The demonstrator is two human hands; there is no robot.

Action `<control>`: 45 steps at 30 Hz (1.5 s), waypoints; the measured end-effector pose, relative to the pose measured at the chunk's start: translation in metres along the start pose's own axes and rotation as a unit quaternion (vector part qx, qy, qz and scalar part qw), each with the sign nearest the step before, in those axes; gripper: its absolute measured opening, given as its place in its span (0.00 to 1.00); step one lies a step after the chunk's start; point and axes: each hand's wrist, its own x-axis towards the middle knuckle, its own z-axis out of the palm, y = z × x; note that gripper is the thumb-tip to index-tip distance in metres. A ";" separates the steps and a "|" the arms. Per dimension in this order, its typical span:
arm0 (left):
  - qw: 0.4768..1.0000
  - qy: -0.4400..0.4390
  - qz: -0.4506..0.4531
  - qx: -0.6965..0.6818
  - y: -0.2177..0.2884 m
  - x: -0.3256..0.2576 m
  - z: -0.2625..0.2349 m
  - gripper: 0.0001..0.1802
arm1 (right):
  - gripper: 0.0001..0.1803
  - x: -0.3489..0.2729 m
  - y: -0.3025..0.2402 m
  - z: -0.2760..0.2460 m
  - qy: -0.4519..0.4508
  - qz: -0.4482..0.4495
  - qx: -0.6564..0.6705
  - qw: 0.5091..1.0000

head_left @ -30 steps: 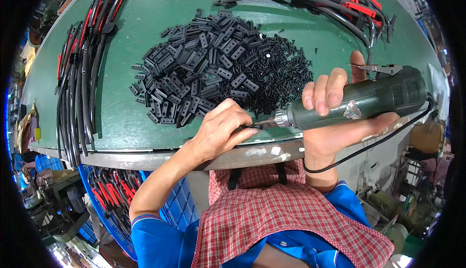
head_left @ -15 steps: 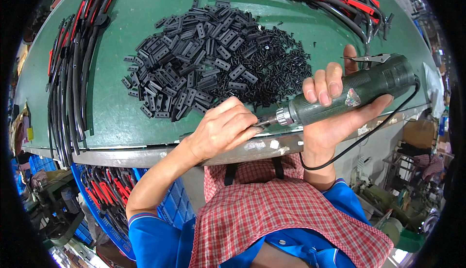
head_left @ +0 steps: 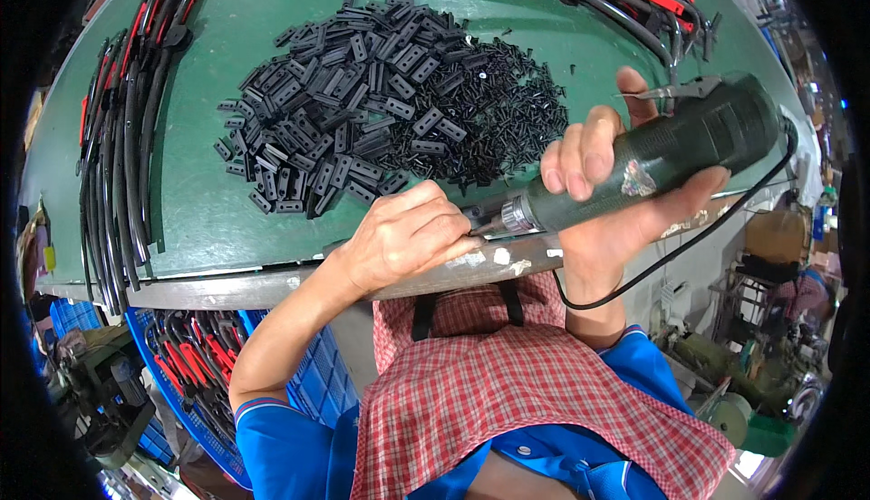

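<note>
L hand [head_left: 403, 237] clamps part [head_left: 478, 211]; R hand [head_left: 621, 228] grips driver [head_left: 666, 160], bit [head_left: 491, 226] at part: prob. WIP. Many blocks [head_left: 317, 97], screws [head_left: 517, 106] left.

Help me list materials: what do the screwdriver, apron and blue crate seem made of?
Screwdriver: probably hard plastic, smooth dull green; its silvery ridged collar looks metal. Apron: matte woven cloth, soft folds; fibre unclear. Blue crate: likely moulded plastic, evenly coloured.

In front of me is 1 green desk [head_left: 188, 219] with a curved, scuffed near edge; dark machinery [head_left: 101, 396] crowds my near left, greenish machinery [head_left: 725, 364] my near right.
</note>
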 end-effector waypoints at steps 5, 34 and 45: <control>0.998 -0.038 -0.010 0.047 0.001 -0.001 -0.005 0.15 | 0.53 -0.007 0.004 0.005 0.082 -0.013 -0.067 0.994; 0.974 -0.102 -0.151 0.136 0.010 -0.021 -0.012 0.14 | 0.44 0.012 0.017 -0.019 -0.061 0.060 0.140 0.986; 0.965 -0.077 -0.144 0.206 0.041 -0.020 -0.001 0.24 | 0.43 -0.082 -0.052 -0.089 0.249 -0.015 0.019 0.968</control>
